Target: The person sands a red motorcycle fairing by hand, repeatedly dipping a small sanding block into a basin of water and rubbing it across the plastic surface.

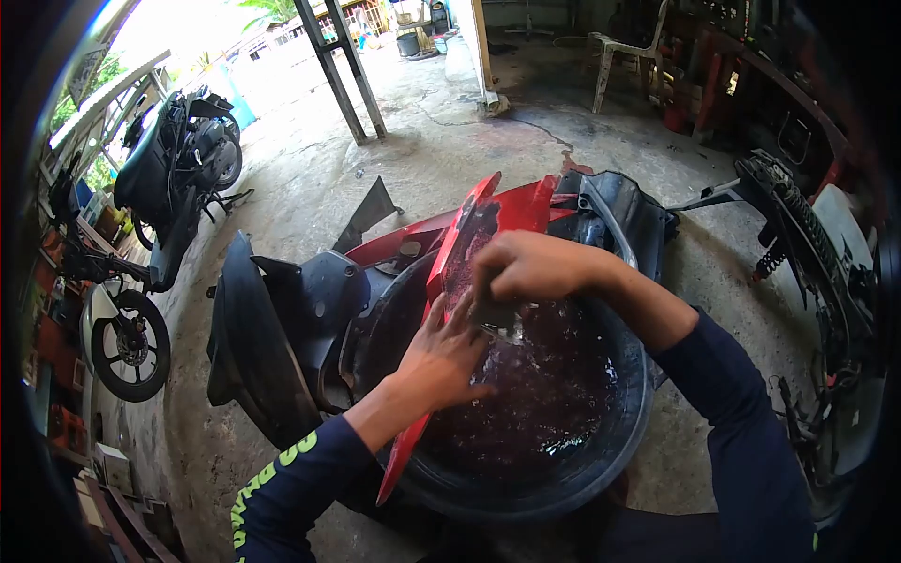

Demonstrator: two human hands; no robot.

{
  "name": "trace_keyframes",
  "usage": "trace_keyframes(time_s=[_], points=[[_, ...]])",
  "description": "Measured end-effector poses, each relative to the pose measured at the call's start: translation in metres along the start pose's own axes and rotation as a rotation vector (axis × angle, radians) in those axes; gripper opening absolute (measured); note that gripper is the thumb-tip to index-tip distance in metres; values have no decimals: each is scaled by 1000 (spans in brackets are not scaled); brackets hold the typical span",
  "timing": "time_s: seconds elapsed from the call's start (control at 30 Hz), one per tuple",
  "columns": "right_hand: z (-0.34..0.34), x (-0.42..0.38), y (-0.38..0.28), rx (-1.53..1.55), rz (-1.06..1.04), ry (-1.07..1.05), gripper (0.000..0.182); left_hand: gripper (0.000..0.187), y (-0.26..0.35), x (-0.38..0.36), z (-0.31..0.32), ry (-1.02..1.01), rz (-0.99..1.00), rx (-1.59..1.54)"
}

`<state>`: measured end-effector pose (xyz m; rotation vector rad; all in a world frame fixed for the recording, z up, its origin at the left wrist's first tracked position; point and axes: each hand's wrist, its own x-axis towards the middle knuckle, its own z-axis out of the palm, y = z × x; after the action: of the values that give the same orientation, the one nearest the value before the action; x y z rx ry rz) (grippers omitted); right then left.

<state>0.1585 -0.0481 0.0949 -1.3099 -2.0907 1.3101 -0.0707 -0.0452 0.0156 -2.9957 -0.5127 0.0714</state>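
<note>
A red motorcycle fairing panel (462,246) stands tilted across a round black tub (624,450) of dark, reddish water (535,394). My left hand (436,361) lies against the panel, its fingers stretched along it and its thumb spread out over the water. Close to its fingertips, my right hand (530,267) is curled with bent fingers at the panel's inner side. What that hand holds is hidden; a wet, greyish patch shows just below it. Water under the right hand looks stirred and splashing.
Black plastic fairings (272,328) lie left of the tub, with another dark part (624,211) behind it. A motorcycle (178,159) is parked at the left. A stripped motorcycle frame (798,235) is at the right. A metal post (343,75) and a white chair (629,52) stand farther back.
</note>
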Motion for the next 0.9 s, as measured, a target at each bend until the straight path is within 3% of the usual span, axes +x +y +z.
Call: trace_keyframes(time_s=[0.03,0.1,0.2,0.23,0.3,0.47,0.53,0.67,0.9], points=[[4,6,-7,2,0,1,30,94,0,10,-2,-51,-26,-45],[13,13,-15,-352,-330,368,30,89,-7,23,6,-40,-68,-174],[18,24,-12,-365,-381,430,32,90,-17,33,13,108,-6,-151],[17,22,-11,-365,-381,430,32,96,-16,35,11,46,-25,-144],[14,15,-9,-413,-214,460,31,94,-14,34,7,28,-33,-103],[1,-3,26,-414,-108,518,30,94,-11,12,12,93,1,-27],[0,-8,46,-495,-10,516,31,97,-5,-1,2,-49,-15,-9],[8,-21,84,-436,152,405,32,99,0,-19,-5,-131,-19,-24],[32,-24,128,-478,347,268,37,96,8,-38,-9,-66,-52,-4]])
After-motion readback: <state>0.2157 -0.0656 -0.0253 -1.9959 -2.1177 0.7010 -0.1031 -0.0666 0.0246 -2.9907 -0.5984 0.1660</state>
